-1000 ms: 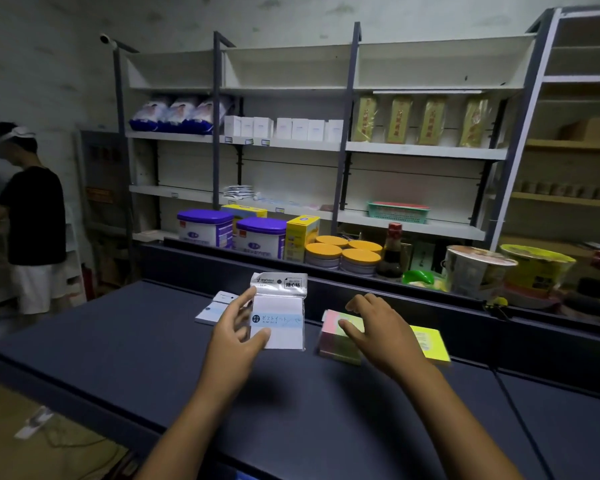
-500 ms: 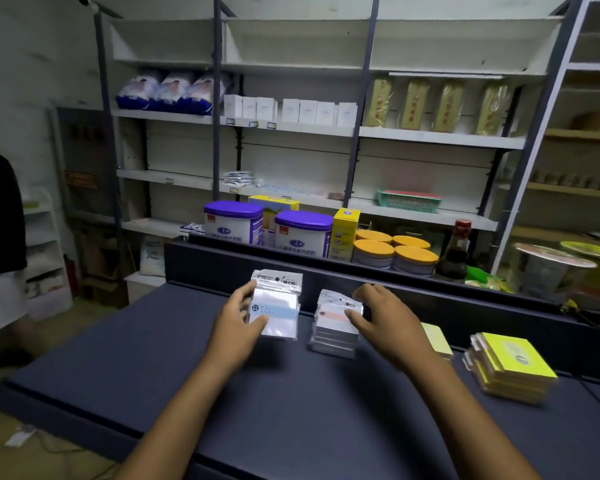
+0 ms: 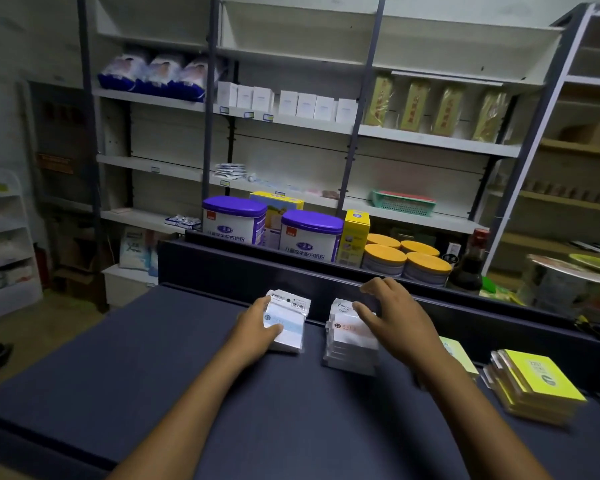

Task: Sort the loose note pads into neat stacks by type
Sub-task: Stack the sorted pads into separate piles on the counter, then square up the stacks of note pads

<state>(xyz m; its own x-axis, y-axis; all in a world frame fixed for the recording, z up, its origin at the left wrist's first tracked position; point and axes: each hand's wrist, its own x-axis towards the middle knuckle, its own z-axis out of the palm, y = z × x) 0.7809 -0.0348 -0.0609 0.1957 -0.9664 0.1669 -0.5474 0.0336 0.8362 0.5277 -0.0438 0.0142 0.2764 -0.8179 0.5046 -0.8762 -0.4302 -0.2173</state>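
My left hand (image 3: pixel 258 325) grips a stack of white note pads with a blue band (image 3: pixel 290 323), resting on the dark counter (image 3: pixel 153 358) near its back wall. To the right stands a stack of white note pads with a pink band (image 3: pixel 350 348); my right hand (image 3: pixel 395 320) lies over its top right side, fingers spread and touching it. A single yellow-green pad (image 3: pixel 459 355) lies partly hidden behind my right forearm. Further right sits a loose, fanned stack of yellow pads (image 3: pixel 534 386).
A raised dark back wall (image 3: pixel 243 268) bounds the counter. Behind it stand purple-lidded tins (image 3: pixel 234 220), a yellow box (image 3: pixel 355 233), orange-lidded jars (image 3: pixel 406 259) and a dark bottle (image 3: pixel 471 261). White shelving (image 3: pixel 291 123) fills the wall beyond.
The view has shifted left and closer. My left hand has lowered the blue-banded pads onto the counter. My right hand went from a coloured pad to the pink-banded stack.
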